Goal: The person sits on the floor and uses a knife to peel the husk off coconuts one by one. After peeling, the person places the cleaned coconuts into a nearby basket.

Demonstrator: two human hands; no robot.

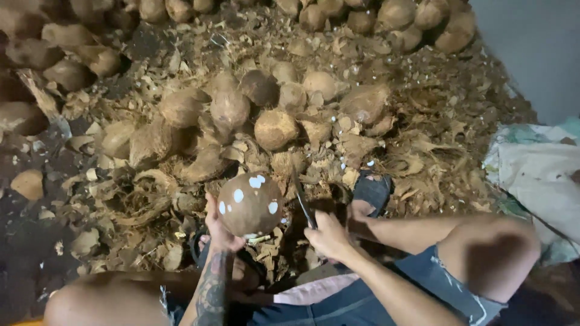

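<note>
My left hand (219, 232) cradles a round brown coconut (250, 204) from below and the left side; its shell shows several white chipped patches. Just right of the coconut, my right hand (328, 235) grips the handle of a dark knife (302, 198), whose blade points up and away, close beside the nut without clearly touching it. Both forearms reach out between my bent knees; the left forearm is tattooed.
A heap of husked coconuts (275, 128) lies just beyond my hands on ground littered with husk scraps (417, 163). More coconuts (393, 15) line the far edge. My sandalled foot (370, 192) rests to the right. A white sack (538, 175) sits far right.
</note>
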